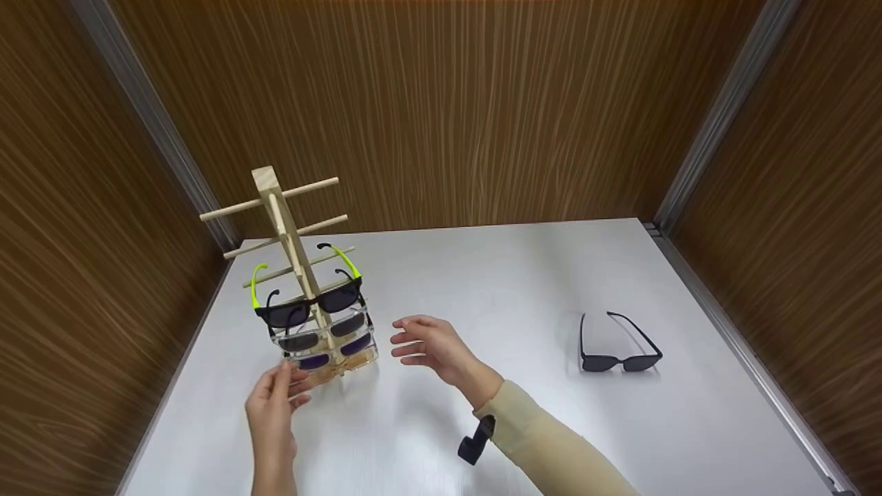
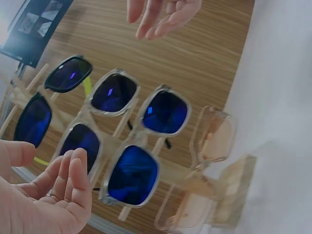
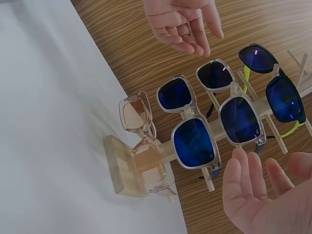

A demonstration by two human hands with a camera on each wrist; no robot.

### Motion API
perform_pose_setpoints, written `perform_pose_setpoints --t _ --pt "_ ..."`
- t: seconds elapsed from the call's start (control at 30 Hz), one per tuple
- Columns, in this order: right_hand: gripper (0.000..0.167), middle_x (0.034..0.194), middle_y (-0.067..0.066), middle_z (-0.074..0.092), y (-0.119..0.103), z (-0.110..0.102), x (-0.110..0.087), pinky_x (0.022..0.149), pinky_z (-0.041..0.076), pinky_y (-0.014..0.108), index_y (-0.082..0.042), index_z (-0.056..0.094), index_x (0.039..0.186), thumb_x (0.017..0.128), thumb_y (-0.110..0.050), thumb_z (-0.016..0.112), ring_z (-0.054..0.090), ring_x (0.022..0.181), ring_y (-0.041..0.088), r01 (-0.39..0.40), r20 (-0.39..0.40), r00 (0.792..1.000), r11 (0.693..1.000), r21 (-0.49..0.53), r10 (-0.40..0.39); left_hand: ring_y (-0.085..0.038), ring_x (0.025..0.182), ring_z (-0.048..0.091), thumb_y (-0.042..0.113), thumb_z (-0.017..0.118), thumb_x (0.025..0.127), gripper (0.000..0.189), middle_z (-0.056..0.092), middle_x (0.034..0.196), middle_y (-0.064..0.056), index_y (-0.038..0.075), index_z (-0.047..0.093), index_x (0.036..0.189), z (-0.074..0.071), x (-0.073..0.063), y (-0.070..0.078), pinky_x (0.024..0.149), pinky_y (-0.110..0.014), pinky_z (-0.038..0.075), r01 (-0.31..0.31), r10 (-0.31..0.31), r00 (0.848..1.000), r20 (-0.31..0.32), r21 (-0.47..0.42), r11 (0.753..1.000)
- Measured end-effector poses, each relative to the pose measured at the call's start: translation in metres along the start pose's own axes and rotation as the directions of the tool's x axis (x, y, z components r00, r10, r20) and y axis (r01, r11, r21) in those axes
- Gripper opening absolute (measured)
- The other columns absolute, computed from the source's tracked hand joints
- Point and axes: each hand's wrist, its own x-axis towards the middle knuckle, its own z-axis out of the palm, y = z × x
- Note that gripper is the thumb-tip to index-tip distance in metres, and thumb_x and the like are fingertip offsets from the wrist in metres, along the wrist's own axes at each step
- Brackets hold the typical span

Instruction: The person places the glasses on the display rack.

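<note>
A wooden eyewear stand (image 1: 265, 180) holds several sunglasses on its lower rungs. Highest of these is a black pair with yellow-green temples (image 1: 286, 315). Below it hang a clear-framed pair with dark lenses (image 1: 298, 342), another clear-framed pair with blue lenses (image 2: 134, 175), and a pale peach pair (image 3: 132, 114) lowest. My left hand (image 1: 272, 399), fingers loosely bent, is just left of the lower pairs; the right wrist view shows a gap between them. On the other side, my right hand (image 1: 437, 348) hovers beside the stand with fingers spread, holding nothing.
Black sunglasses (image 1: 620, 363) lie with temples unfolded on the right of the white table (image 1: 510, 289). The stand's upper rungs (image 1: 310, 187) stick out sideways bare. Wood-grain panels (image 1: 441, 110) enclose the back and both sides. A black device (image 1: 475, 441) hangs at the right wrist.
</note>
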Motion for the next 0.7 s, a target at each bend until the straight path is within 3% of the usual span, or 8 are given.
perform_pose_setpoints --t 0.1,0.33,0.4,0.53,0.7 --pt "0.033 0.100 0.016 0.064 0.008 -0.004 -0.001 0.075 0.053 0.037 0.001 0.058 0.116 0.094 -0.024 0.056 0.066 0.087 0.028 -0.005 -0.007 1.000 1.000 0.005 0.005 -0.018 0.075 0.065 0.031 0.052 0.096 0.042 0.064 0.088 -0.011 -0.007 0.056 0.111 0.004 0.004 -0.021 0.063 -0.028 0.053 0.031 -0.031 0.999 0.025 0.009 0.999" --pt "0.035 0.100 0.016 0.064 0.030 -0.019 -0.009 0.075 0.053 0.037 0.001 0.057 0.118 0.094 -0.026 0.055 0.066 0.087 0.027 -0.041 -0.024 0.999 0.999 0.013 0.041 -0.021 0.080 0.066 0.053 0.059 0.085 0.051 0.066 0.094 -0.008 0.008 0.062 0.109 0.000 0.053 -0.127 0.064 -0.034 0.054 0.105 -0.105 0.994 0.043 0.008 0.994" --pt "0.036 0.100 0.016 0.064 0.038 -0.025 -0.012 0.075 0.053 0.037 0.001 0.056 0.118 0.094 -0.026 0.054 0.066 0.087 0.028 -0.053 -0.030 0.998 0.998 0.020 0.054 -0.023 0.082 0.066 0.053 0.059 0.085 0.052 0.065 0.097 -0.010 0.008 0.061 0.111 0.002 0.059 -0.145 0.064 -0.033 0.054 0.122 -0.122 0.991 0.057 0.004 0.992" --pt "0.037 0.100 0.016 0.064 0.051 -0.035 -0.017 0.075 0.053 0.037 0.002 0.055 0.120 0.095 -0.025 0.053 0.066 0.087 0.028 -0.068 -0.041 0.997 0.997 0.023 0.069 -0.024 0.083 0.066 0.056 0.060 0.083 0.052 0.064 0.097 -0.011 0.010 0.061 0.108 0.012 0.054 -0.162 0.065 -0.035 0.054 0.195 -0.197 0.980 0.028 0.048 0.980" --pt "0.040 0.100 0.015 0.064 0.058 -0.046 -0.020 0.076 0.053 0.037 0.004 0.052 0.122 0.095 -0.025 0.053 0.065 0.088 0.028 -0.066 -0.044 0.997 0.997 0.031 0.068 -0.026 0.084 0.065 0.046 0.057 0.089 0.040 0.063 0.098 -0.012 0.010 0.062 0.106 0.023 0.043 -0.163 0.066 -0.036 0.054 0.233 -0.235 0.972 0.023 0.071 0.970"
